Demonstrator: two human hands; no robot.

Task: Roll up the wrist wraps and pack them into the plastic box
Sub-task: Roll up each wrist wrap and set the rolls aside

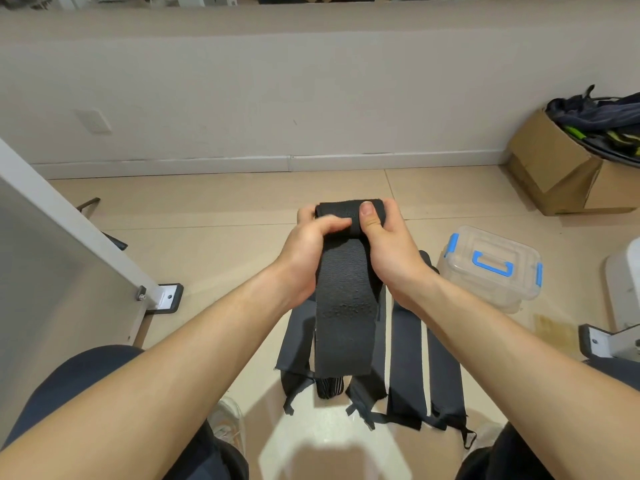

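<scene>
A black wrist wrap [344,306] hangs in the air in front of me, its top end partly rolled into a short roll. My left hand [311,244] grips the roll's left side, thumb pressed on the fabric. My right hand [384,237] grips the right side with its thumb on top of the roll. The loose tail hangs down to about knee height. Several more dark wrist wraps [412,358] lie flat on the tiled floor below. The clear plastic box [491,268], lid closed with blue latches and handle, stands on the floor to the right.
A cardboard box [554,168] holding a dark bag stands at the far right by the wall. A grey panel on a metal foot [166,297] is at the left, another metal foot [602,344] at the right. My knees and shoes fill the bottom corners.
</scene>
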